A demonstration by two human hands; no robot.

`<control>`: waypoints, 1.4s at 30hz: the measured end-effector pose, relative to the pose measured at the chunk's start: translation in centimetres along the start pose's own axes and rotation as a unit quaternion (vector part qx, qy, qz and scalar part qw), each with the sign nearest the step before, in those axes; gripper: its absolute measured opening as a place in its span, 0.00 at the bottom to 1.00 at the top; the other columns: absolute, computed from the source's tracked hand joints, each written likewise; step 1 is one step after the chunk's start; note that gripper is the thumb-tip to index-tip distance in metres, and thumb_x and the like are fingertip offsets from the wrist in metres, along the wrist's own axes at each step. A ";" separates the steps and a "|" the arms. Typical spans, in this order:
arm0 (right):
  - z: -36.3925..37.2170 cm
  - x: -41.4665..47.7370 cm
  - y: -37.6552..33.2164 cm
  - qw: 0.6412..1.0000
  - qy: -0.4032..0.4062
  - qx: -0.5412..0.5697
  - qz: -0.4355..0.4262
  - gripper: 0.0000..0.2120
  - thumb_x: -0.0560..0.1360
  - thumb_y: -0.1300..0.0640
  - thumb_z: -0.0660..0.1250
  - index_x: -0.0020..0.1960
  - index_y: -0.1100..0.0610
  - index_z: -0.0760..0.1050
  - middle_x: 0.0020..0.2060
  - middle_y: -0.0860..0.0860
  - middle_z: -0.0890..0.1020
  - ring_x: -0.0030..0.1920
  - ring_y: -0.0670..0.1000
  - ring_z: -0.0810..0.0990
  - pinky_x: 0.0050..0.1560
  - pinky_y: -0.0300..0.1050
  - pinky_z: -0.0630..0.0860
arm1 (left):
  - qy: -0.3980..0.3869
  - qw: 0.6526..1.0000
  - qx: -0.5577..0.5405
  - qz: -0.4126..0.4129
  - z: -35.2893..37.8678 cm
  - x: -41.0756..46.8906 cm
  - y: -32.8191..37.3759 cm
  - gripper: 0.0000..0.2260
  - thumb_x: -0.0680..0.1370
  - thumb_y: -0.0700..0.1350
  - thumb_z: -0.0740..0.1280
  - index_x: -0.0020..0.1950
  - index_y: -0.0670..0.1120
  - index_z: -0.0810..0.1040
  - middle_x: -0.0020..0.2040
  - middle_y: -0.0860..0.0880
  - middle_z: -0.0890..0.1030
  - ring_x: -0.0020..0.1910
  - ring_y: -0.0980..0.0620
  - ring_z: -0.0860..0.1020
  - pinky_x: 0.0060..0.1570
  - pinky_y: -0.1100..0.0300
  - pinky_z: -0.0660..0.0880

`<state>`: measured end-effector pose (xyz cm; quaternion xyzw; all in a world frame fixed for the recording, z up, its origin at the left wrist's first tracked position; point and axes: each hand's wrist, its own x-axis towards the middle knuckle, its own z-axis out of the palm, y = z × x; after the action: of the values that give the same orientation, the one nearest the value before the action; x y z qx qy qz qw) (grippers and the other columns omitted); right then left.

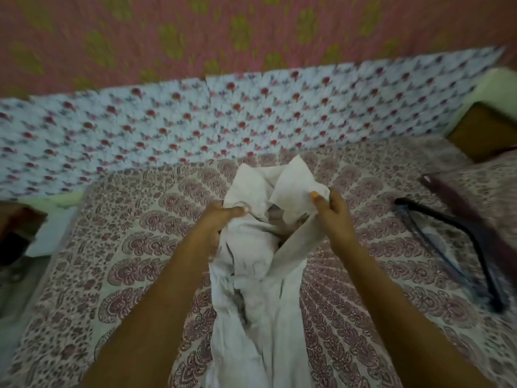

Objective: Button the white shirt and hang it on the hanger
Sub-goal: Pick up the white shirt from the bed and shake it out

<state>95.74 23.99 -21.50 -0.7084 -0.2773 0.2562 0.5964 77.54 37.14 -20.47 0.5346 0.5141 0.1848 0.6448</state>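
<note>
The white shirt (257, 275) hangs crumpled between my two hands above the bed and trails down toward me. My left hand (221, 217) grips the left side of its collar end, thumb on top of the cloth. My right hand (333, 211) pinches the right collar flap, which stands up. No buttons can be made out in the blur. The dark hanger (458, 242) lies flat on the bed at the right, apart from both hands.
The bed sheet (112, 261) with a mauve print covers the bed under the shirt. A flowered cloth (167, 127) lines the far side against the pink wall. A brown box (481, 133) sits at the far right corner.
</note>
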 end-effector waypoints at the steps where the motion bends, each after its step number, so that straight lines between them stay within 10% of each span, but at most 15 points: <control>1: -0.7 -0.7 -1.2 1.000 0.009 -0.008 -0.011 0.13 0.78 0.53 0.61 0.60 0.57 0.72 0.55 0.52 0.77 0.55 0.52 0.75 0.51 0.44 0.74 | 0.009 0.999 0.014 0.029 -0.2 -1.2 0.9 0.05 0.71 0.41 0.73 0.43 0.43 0.78 0.43 0.45 0.81 0.37 0.50 0.80 0.41 0.56 0.79; 11: -9.4 -11.6 -17.5 0.984 0.056 -0.033 -0.164 0.18 0.75 0.52 0.66 0.58 0.64 0.75 0.54 0.63 0.79 0.54 0.60 0.78 0.50 0.50 0.75 | 0.116 0.885 0.236 0.384 -1.7 -22.7 11.6 0.15 0.76 0.45 0.67 0.62 0.44 0.76 0.60 0.44 0.78 0.57 0.47 0.76 0.48 0.63 0.67; 15: -13.9 -17.8 -22.1 0.960 0.076 -0.070 -0.262 0.17 0.75 0.50 0.66 0.39 0.66 0.73 0.34 0.62 0.75 0.34 0.56 0.73 0.36 0.49 0.69 | 0.179 0.862 0.181 0.437 -1.5 -32.5 13.1 0.08 0.75 0.48 0.68 0.46 0.43 0.78 0.40 0.47 0.77 0.35 0.58 0.73 0.30 0.66 0.65; 20: -18.8 -25.2 -27.3 0.900 0.118 -0.103 -0.407 0.17 0.78 0.51 0.62 0.33 0.56 0.65 0.28 0.51 0.66 0.29 0.48 0.64 0.31 0.43 0.60 | 0.237 0.822 0.151 0.495 -1.2 -40.8 13.9 0.26 0.66 0.67 0.69 0.29 0.46 0.66 0.27 0.50 0.65 0.24 0.57 0.64 0.28 0.59 0.58; 30: -22.5 -29.5 -35.3 0.752 0.257 -0.135 -0.592 0.14 0.80 0.53 0.58 0.48 0.65 0.71 0.31 0.52 0.69 0.28 0.51 0.66 0.25 0.36 0.57 | 0.307 0.703 0.148 0.624 -2.5 -48.6 20.4 0.27 0.71 0.63 0.67 0.26 0.50 0.56 0.23 0.54 0.57 0.19 0.58 0.58 0.22 0.63 0.52; 42: -16.3 -17.5 -20.5 0.815 0.195 -0.304 -0.453 0.24 0.79 0.43 0.50 0.53 0.64 0.71 0.22 0.46 0.62 0.19 0.49 0.62 0.21 0.36 0.52 | 0.207 0.832 0.130 0.499 -0.3 -27.4 12.4 0.19 0.70 0.58 0.71 0.27 0.50 0.69 0.24 0.51 0.67 0.23 0.59 0.65 0.27 0.59 0.62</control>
<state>92.73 3.04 1.87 -0.6829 -0.5084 -0.2837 0.4412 70.09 20.10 3.21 0.7467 0.3183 0.5189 0.2679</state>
